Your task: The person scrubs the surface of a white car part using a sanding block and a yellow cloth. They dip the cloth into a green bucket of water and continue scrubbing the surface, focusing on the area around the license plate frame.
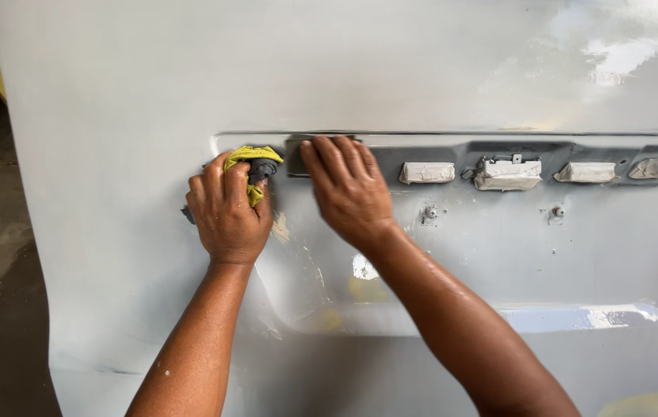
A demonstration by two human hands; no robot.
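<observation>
- The left hand (pixel 227 210) is closed in a fist around a yellow cloth (pixel 252 160), pressing it to the grey panel (pixel 113 116) at the left end of the recess (pixel 452 232).
- The right hand (pixel 348 188) lies flat, fingers spread and nearly straight, pushing a dark sanding pad (pixel 295 154) against the upper lip of the recess, just beside the cloth. It grips nothing; it only bears down on the pad.
- By the look of it, the rubbing is partway through: the panel near the hands is dull and wet, with pale yellowish patches (pixel 367 287) showing through below, so that stretch seems worked over.
- To the right, four masked fittings (pixel 507 173) in the recess are wrapped in tape, and the strip around them looks darker. I judge it less worked, though I cannot be sure.
- Two small bolts (pixel 431 212) sit bare below the fittings.
- Most of the pad hides under the fingers, and something dark pokes out under the left hand that I cannot name.
- The panel's edges run out of view above and to the right; glare washes out the far top corner.
</observation>
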